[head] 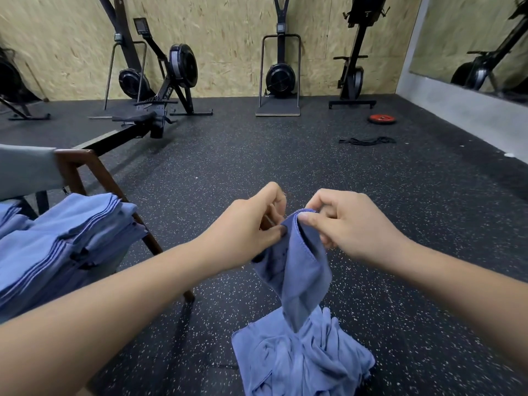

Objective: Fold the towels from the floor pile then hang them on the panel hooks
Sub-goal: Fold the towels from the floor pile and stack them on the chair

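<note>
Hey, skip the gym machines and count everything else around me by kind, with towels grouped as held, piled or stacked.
held towel: 1
floor pile of towels: 1
folded towel stack: 1
wooden chair: 1
red weight plate: 1
black cord: 1
Total: 6

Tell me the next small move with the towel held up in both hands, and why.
Probably draw the hands apart along the top edge. The left hand and right hand pinch the towel close together, so it hangs bunched, its lower end at the floor pile; spreading would open it flat for folding.
</note>
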{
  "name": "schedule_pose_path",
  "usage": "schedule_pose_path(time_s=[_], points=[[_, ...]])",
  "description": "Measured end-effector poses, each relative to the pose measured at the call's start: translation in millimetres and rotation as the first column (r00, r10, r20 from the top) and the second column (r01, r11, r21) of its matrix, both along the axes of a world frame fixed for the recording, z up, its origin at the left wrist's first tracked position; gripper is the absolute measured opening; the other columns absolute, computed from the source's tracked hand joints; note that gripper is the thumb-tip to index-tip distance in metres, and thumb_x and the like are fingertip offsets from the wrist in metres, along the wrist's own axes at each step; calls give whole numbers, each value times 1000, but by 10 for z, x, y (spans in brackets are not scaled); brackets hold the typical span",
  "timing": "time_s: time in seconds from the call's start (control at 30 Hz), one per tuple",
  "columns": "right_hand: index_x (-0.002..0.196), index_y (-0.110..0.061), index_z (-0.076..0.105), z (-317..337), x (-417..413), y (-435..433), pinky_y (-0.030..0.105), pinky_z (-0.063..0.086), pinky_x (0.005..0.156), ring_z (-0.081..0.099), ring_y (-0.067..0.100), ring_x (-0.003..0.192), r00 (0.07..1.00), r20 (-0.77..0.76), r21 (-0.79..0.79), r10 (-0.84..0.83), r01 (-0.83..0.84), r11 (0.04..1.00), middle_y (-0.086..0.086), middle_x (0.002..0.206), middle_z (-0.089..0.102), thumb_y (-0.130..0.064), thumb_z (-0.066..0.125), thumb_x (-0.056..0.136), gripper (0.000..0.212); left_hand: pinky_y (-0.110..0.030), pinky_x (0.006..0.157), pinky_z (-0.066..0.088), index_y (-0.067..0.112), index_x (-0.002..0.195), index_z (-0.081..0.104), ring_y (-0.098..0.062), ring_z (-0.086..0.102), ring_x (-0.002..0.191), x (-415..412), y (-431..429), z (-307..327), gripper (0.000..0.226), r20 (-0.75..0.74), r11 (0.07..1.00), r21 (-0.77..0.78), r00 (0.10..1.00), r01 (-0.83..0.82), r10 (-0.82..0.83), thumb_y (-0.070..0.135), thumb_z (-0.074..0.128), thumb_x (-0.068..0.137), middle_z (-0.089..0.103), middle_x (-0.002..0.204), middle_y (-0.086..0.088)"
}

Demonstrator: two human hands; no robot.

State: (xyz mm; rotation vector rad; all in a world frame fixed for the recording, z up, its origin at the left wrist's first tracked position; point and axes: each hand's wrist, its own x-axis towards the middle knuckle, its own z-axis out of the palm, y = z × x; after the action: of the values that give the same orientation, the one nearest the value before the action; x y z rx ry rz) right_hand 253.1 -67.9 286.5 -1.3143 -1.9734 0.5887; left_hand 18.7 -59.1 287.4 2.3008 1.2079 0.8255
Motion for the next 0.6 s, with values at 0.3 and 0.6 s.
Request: schedule_pose_path(time_s=[0.3, 0.6], points=[[85, -28, 64, -23, 31, 52, 22, 42, 71, 57, 10, 78, 998, 49, 94, 49, -53, 994, -7, 88, 59, -30, 73, 100, 18, -30, 74, 50, 28, 84, 72, -6, 61, 76, 73, 15, -18, 18, -100, 976, 217, 994, -21, 44, 36, 57, 88, 64, 80, 10], [88, -25, 59, -81, 75, 57, 33, 43, 65, 48, 8, 66, 992, 56, 74, 116, -120, 990, -3, 74, 62, -32, 65, 106, 20, -36, 68, 51, 31, 64, 52, -11, 51, 66, 66, 47, -7, 26, -282, 968, 249, 954, -28, 100, 51, 55, 80, 52, 70, 10]])
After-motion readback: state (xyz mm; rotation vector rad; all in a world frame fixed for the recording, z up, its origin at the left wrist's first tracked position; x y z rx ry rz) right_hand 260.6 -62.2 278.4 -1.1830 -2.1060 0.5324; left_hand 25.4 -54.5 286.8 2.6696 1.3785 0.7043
